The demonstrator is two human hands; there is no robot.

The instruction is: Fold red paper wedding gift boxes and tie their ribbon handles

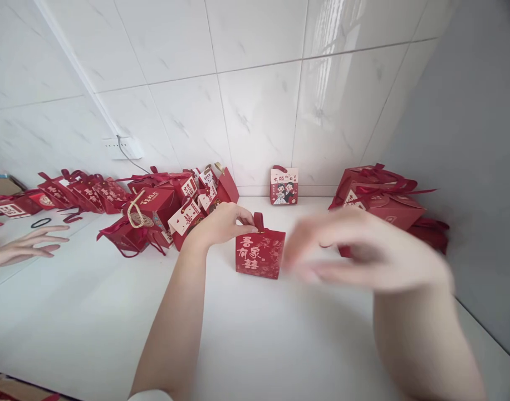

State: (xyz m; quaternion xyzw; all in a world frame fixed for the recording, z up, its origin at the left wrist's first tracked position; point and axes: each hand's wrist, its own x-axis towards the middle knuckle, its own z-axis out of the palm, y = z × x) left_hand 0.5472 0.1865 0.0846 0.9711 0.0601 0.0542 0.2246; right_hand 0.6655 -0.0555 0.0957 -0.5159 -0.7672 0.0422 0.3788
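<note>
A small red gift box [260, 253] with gold characters stands upright on the white table [255, 334]. My left hand [224, 223] pinches the red ribbon handle at the box's top. My right hand [355, 250] hovers just right of the box, smeared by motion; its fingers look stretched toward the box and nothing shows in them.
A heap of red gift boxes [167, 209] lies at the back left, another pile [382, 203] at the back right. A pink and red box [284, 186] stands against the tiled wall. Another person's hand [25, 245] rests at the left edge near a black ring [40, 223].
</note>
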